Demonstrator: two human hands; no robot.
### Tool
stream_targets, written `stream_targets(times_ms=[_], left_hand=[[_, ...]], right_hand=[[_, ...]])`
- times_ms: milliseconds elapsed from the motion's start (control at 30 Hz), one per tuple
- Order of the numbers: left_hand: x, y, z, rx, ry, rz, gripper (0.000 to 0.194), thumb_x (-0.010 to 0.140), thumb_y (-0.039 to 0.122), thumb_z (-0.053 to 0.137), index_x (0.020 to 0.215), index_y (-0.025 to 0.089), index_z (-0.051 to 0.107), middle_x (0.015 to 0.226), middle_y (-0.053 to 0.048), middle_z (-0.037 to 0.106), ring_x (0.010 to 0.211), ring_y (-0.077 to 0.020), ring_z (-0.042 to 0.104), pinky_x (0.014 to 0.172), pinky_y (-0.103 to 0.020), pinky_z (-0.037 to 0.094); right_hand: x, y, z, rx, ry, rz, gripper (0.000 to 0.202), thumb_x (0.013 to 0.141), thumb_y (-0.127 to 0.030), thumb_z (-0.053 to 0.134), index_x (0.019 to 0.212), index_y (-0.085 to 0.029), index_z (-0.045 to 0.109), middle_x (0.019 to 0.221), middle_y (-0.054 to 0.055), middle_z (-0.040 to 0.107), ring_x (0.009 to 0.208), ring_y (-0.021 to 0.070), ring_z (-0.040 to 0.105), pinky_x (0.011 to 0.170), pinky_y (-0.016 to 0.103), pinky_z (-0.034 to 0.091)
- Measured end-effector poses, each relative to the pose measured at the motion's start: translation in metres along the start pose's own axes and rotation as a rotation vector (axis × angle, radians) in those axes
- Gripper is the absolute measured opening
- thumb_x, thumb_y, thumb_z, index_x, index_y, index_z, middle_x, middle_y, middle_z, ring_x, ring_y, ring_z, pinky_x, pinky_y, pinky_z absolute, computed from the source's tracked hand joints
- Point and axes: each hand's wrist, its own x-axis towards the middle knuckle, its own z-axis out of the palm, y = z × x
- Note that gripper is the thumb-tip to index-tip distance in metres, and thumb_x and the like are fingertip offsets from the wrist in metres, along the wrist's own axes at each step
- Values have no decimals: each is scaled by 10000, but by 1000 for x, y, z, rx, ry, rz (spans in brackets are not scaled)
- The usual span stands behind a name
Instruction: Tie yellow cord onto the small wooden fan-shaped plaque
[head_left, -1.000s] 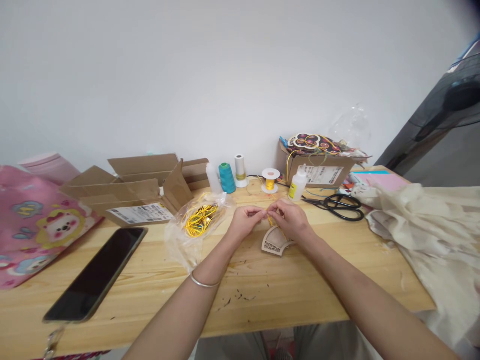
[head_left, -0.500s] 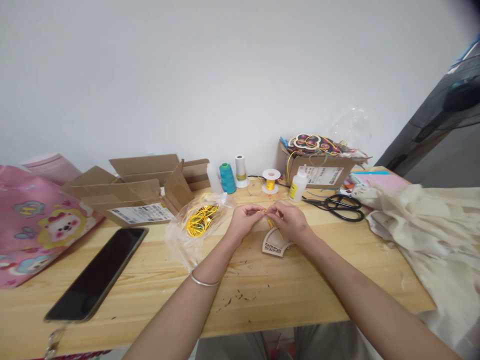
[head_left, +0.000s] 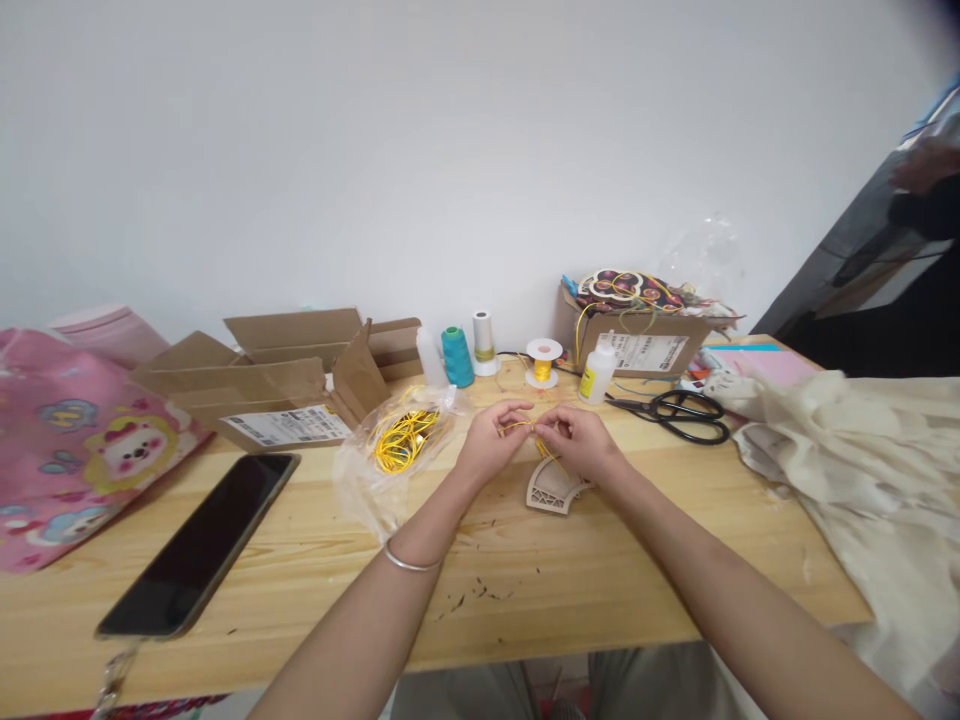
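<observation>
Yellow cord (head_left: 541, 446) runs between my two hands, just above the wooden table. My left hand (head_left: 489, 440), with a silver bangle on its wrist, pinches the cord between thumb and fingers. Close beside it, my right hand (head_left: 577, 440) grips the same cord with thumb and forefinger. Below the hands lies a fan-shaped wooden piece (head_left: 549, 490) with cut-out lattice along one side; the cord hangs down to it, and my right hand hides its upper right part. Whether a knot sits between the fingertips is too small to tell.
Left of my hands is a plastic bag (head_left: 405, 440) of yellow cord, then a phone (head_left: 202, 545) and an open carton (head_left: 255, 385). Behind stand a teal thread cone (head_left: 457, 357), a yellow-cord spool (head_left: 541, 364) and a glue bottle (head_left: 598, 374). Black scissors (head_left: 679, 413) and cream cloth (head_left: 862, 440) lie right.
My left fingers have lifted and spread slightly, with a short stretch of cord now showing between them. A person's dark shape has come into view at the far right edge.
</observation>
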Motion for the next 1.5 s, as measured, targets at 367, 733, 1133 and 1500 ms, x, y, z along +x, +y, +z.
stream_targets(times_ms=[367, 733, 1133, 1500], left_hand=[[-1, 4, 2, 27, -26, -3, 272, 617, 235, 557, 861, 114, 552, 758, -64, 597, 713, -130, 547, 621, -218, 424], [1, 2, -1, -79, 15, -61, 291, 590, 189, 573, 868, 106, 541, 680, -37, 602, 638, -108, 544, 635, -226, 416], [0, 2, 1, -70, -13, -58, 295, 589, 225, 585, 859, 112, 551, 682, -39, 604, 648, -114, 552, 630, -226, 426], [1, 0, 1, 2, -10, -32, 282, 600, 217, 570, 860, 110, 560, 711, -58, 618, 659, -125, 560, 613, -217, 425]], right_hand=[[-4, -12, -8, 539, -142, 336, 285, 596, -402, 528, 652, -125, 561, 478, -42, 453, 388, 42, 301, 378, 186, 226], [0, -4, -2, 217, -42, 71, 241, 606, -388, 540, 662, -154, 561, 494, -33, 452, 447, 68, 371, 415, 186, 276], [-2, -11, -7, 478, -131, 292, 244, 577, -369, 549, 609, -128, 547, 480, -35, 460, 407, 52, 346, 387, 186, 255], [-2, -11, -7, 474, -125, 268, 257, 539, -373, 580, 595, -126, 533, 458, -50, 414, 407, 39, 309, 382, 178, 218]])
